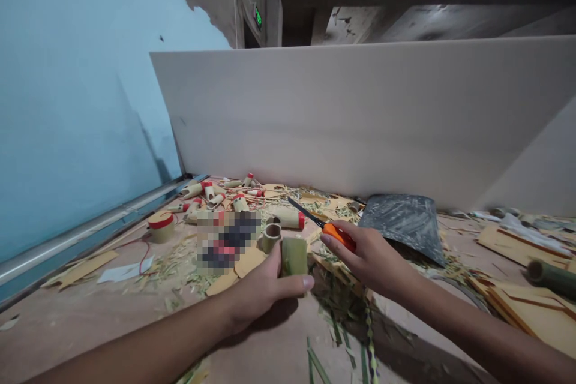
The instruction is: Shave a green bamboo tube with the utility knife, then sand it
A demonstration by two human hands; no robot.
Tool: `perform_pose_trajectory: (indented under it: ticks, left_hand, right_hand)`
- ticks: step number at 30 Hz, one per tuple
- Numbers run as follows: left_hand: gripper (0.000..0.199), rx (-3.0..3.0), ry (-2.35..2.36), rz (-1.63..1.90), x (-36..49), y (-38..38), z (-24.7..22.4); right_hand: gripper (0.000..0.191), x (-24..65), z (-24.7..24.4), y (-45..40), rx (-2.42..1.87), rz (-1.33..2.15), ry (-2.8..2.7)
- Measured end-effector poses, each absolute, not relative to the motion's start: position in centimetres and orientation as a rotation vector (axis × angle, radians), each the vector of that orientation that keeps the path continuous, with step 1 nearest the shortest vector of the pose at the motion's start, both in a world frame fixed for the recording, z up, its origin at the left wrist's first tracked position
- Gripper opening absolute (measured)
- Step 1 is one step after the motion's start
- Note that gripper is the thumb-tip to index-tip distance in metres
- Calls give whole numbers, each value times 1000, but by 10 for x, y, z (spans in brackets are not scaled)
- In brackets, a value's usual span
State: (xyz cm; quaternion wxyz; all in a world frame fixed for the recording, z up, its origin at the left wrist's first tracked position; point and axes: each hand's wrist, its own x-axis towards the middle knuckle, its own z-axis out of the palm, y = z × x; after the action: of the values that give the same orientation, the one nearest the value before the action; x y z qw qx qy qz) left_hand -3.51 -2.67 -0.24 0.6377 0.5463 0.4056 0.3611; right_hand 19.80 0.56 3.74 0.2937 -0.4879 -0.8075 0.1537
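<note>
At your far left, the short tube with a red rim (162, 229) stands upright on the work surface (148, 330), and near it lies a white paper (126, 270). Farther back, several pale tubes with red ends (192, 191) lie in a loose group; I judge that these are the finished ones, because their skin is pale and the red is on. A part beside them is pixelated, so I cannot tell what it is.

Going to the middle, an open pale tube (271, 239) stands just beyond your left hand (263, 285). This hand is closed around the green bamboo piece (294, 257), with the thumb across its near side. The piece is greenish and carries no red, so it seems only partly worked; the side under your fingers is hidden. To its right, your right hand (369, 252) is closed on the orange handle of a knife (335, 235). The blade points up and to the left, apart from the piece. Your two hands are near each other, not touching.

Below the knife there are many green strips (318, 363), which suggest that much peeling is done. At the far right lies a dark green bamboo tube (549, 278), apparently not peeled yet.
</note>
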Motion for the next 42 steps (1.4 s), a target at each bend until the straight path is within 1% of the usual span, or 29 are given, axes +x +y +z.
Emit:
perform_pose_trajectory:
  ticks: [1,3,6,12,16,27,29,34,37,39,42]
  left_hand:
    - [71,1279,922,822,-35,-29,0]
    - [63,1289,906,854,-35,-31,5]
    - [57,1372,900,1006,-36,-29,13]
    - [57,1410,980,1254,-38,-24,28]
    - [58,1360,961,1298,-37,-27,25]
    - [51,1450,1006,1065,-34,-36,18]
    - [54,1457,984,992,-35,-37,18]
    - [71,1411,978,849,-37,-42,16]
    - [76,1350,1015,768,-37,-44,16]
    - [72,1375,993,778,-36,-45,17]
    - [60,1367,952,867,-34,-46,21]
  right_hand:
    - [32,198,38,5,-1289,439,-2139]
    - [32,197,40,4,-1265,520,-2110]
    - [34,194,40,2,-1219,708,-2035]
    - [46,184,38,-5,-1190,1308,-1769]
    - [50,182,40,-8,-1115,1540,-1617]
    - [50,184,48,-15,-989,1602,-1521]
    - [49,185,49,-15,-978,1625,-1535]
    - [40,185,49,-20,-952,1674,-1672]
    - [37,183,50,-23,-956,1668,-1744]
    - [36,182,51,-23,-981,1633,-1727]
    - [41,183,51,-21,-1026,1523,-1669]
